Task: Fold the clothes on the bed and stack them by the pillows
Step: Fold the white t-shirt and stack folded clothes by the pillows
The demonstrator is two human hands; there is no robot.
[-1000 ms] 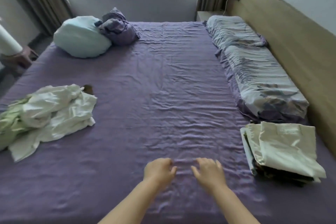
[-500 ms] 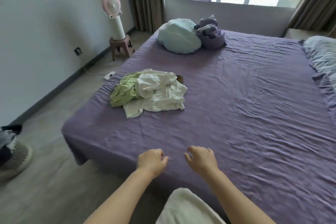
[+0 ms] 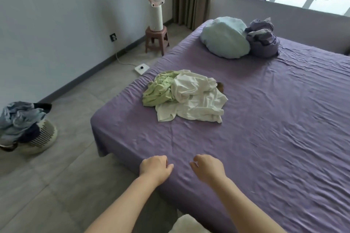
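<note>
A loose pile of clothes lies near the left edge of the purple bed point(image 3: 265, 138): a crumpled white garment point(image 3: 195, 100) on top and a pale green one point(image 3: 159, 91) at its left, with a small brown bit showing behind. My left hand point(image 3: 155, 168) and my right hand point(image 3: 208, 168) hover side by side over the bed's near corner, well short of the pile. Both hold nothing, with fingers loosely curled. The pillows and the folded stack are out of view.
A light blue cushion point(image 3: 225, 38) and a bundled purple cloth point(image 3: 263, 39) sit at the bed's far end. On the floor at left stand a laundry basket point(image 3: 28, 134) full of blue clothes, a pink fan point(image 3: 156, 2) on a stool, and a white power strip point(image 3: 142, 68).
The view has swung left: pillows and the folded stack left the frame, and the floor, fan and basket came in. The clothes pile now lies ahead. Both hands stay empty, side by side.
</note>
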